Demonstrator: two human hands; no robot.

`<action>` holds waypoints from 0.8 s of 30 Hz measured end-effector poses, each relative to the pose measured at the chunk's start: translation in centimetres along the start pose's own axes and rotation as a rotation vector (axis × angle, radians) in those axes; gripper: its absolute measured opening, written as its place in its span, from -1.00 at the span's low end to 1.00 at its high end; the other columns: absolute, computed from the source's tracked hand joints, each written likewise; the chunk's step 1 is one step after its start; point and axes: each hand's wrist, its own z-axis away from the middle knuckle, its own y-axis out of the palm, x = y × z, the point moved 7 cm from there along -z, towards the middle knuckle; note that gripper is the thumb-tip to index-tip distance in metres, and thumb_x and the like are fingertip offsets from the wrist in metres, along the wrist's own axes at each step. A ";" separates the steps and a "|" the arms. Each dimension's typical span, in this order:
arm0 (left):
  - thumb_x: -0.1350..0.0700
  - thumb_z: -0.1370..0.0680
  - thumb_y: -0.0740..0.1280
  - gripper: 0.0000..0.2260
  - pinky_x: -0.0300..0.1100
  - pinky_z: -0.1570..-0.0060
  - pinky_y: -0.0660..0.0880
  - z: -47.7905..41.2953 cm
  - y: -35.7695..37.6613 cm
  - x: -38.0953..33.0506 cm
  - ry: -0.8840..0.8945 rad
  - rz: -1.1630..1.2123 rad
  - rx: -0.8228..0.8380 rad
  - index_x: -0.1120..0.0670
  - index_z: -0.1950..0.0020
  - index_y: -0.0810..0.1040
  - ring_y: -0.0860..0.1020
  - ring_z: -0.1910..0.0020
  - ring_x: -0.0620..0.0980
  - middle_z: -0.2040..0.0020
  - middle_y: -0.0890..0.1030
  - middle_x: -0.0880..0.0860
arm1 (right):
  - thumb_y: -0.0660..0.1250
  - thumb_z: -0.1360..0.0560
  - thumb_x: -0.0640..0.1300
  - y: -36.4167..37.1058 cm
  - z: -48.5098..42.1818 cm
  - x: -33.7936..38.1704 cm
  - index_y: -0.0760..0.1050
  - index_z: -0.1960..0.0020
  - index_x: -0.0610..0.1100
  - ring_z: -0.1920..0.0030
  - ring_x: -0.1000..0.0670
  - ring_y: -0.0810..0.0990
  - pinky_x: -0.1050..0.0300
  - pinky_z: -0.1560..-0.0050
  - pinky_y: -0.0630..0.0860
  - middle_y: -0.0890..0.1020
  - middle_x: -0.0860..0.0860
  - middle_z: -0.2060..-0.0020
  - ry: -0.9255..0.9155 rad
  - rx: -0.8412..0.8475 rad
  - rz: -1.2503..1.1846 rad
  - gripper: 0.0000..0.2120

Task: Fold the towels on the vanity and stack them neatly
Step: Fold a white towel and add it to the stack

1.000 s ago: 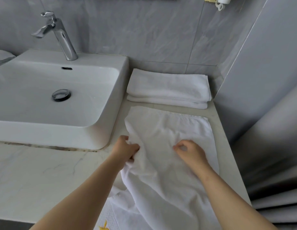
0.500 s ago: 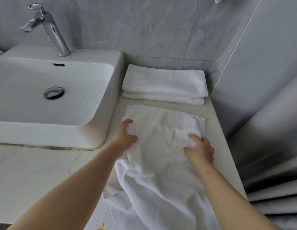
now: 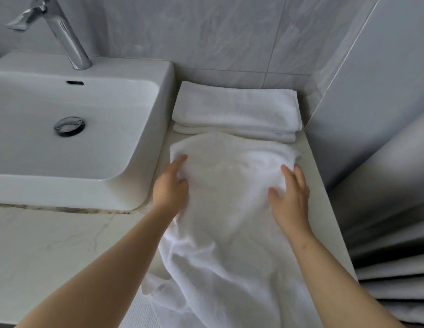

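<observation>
marble-look vanity (image 3: 52, 245) carries a white sink (image 3: 88, 190) at its left. right of the sink a loose white towel (image 3: 225, 221) lies lengthwise, its far end rounded over and reaching the front of the stack (image 3: 234, 110) of folded towels by the wall, its near end rumpled at the front edge. left hand (image 3: 169, 188) is at the towel's left edge, index finger laid along it, other fingers curled into the cloth. right hand (image 3: 291, 197) lies on the towel's right side, fingers fairly straight and spread, pressing down. chrome tap (image 3: 64, 36) stands behind the sink
</observation>
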 end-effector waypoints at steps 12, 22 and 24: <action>0.25 -0.52 0.24 -0.33 -0.32 -0.32 0.06 -5.8 -1.9 -3.7 0.083 -0.120 0.016 0.00 -0.54 0.00 0.00 -0.51 0.09 -0.54 -0.18 0.12 | 0.26 -0.53 -0.02 -1.1 -6.3 3.6 0.04 -0.52 0.05 -0.50 -0.14 -0.03 -0.11 -0.41 0.08 -0.20 0.00 -0.53 -0.029 0.035 0.330 -0.36; -0.10 -0.51 0.13 -0.56 0.12 -0.34 0.22 5.8 2.8 -0.1 0.319 -0.446 0.177 0.03 -0.31 0.48 0.18 -0.48 0.21 -0.48 0.26 0.15 | 0.24 -0.54 0.00 3.4 3.7 0.1 0.35 -0.39 0.03 -0.49 -0.07 0.08 0.03 -0.39 0.09 0.15 0.02 -0.50 -0.025 0.293 0.343 -0.58; -0.15 -0.46 0.03 -0.48 0.14 -0.28 0.28 7.3 2.0 1.3 0.249 -0.395 0.137 0.05 -0.29 0.50 0.28 -0.42 0.23 -0.42 0.35 0.16 | 0.29 -0.52 -0.05 3.1 5.4 -1.2 0.43 -0.33 -0.02 -0.46 -0.09 0.17 0.01 -0.37 0.13 0.27 -0.02 -0.46 -0.017 0.257 0.321 -0.62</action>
